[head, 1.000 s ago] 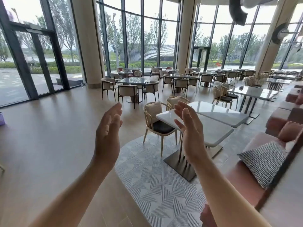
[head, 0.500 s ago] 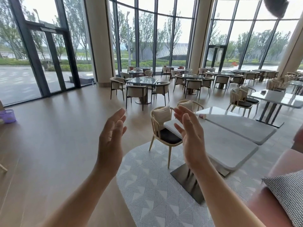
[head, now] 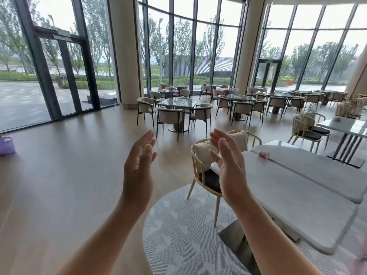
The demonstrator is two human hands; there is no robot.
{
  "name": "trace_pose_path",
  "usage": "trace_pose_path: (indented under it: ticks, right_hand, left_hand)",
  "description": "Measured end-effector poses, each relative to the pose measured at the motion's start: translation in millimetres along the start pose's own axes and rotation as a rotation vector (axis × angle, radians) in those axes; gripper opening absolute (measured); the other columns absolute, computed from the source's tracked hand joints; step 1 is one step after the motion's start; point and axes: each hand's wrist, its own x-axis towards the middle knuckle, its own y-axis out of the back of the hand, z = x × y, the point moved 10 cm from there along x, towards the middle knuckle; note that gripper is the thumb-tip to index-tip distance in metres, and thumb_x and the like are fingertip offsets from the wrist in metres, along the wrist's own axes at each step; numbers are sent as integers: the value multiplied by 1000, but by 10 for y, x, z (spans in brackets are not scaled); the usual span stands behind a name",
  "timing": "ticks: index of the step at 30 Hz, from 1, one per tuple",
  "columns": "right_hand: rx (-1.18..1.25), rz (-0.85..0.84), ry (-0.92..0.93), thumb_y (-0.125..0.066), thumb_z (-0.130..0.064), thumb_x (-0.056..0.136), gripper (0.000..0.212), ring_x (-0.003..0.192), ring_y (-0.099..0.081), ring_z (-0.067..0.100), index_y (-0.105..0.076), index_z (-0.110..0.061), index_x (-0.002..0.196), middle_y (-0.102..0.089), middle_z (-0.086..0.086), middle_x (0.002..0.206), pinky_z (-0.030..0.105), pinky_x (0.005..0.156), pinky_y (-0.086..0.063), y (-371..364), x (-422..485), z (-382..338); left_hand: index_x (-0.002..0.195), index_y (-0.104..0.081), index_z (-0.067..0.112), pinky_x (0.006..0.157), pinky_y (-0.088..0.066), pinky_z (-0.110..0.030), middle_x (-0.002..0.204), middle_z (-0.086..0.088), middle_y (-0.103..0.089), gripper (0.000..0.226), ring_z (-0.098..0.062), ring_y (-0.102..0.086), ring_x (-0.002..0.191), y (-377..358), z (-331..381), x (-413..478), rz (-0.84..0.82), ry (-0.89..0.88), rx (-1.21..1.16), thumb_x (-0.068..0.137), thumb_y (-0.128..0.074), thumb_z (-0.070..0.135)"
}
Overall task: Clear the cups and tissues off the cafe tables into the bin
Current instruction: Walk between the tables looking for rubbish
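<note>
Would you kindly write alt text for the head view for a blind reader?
Two open, empty hands, left hand and right hand, are raised palms facing before tall cafe windows. A pink cup lies on its side on white tables at right; a purple bin stands far left.

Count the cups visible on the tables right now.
1. A pink cup lies on its side on the white tables to the person's right. The distant tables are too small to judge; more may be hidden.
</note>
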Motion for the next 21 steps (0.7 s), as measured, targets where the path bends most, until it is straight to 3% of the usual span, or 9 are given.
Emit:
trace_pose_path:
  ticks: [6,12,21]
  right_hand:
    - [-5,41,-9,-57,-50,95,54,134,-57,10,-61,-20,140,-65,-4,139,51,119,-41,-453,1033,682]
    - [40,72,-28,-58,-83,83,70,136,-57,15,-66,-33,131,-67,-5,138,62,116,-40,-776,1755,1401]
    - [4,46,-46,-57,-88,78,75,135,-57,14,-61,-38,134,-64,-4,141,54,115,-44,-996,2894,2407]
  left_hand:
    - [138,-55,29,113,-47,-42,142,13,-60,41,-5,-54,135,200,-633,1081,-17,-6,20,101,-40,38]
    - [139,-56,28,112,-47,-47,140,16,-62,42,-6,-55,134,369,-1328,1883,-18,22,13,101,-41,39]
    - [136,-56,32,111,-48,-44,140,19,-61,38,-6,-56,134,302,-2443,2937,-12,53,17,101,-42,37]
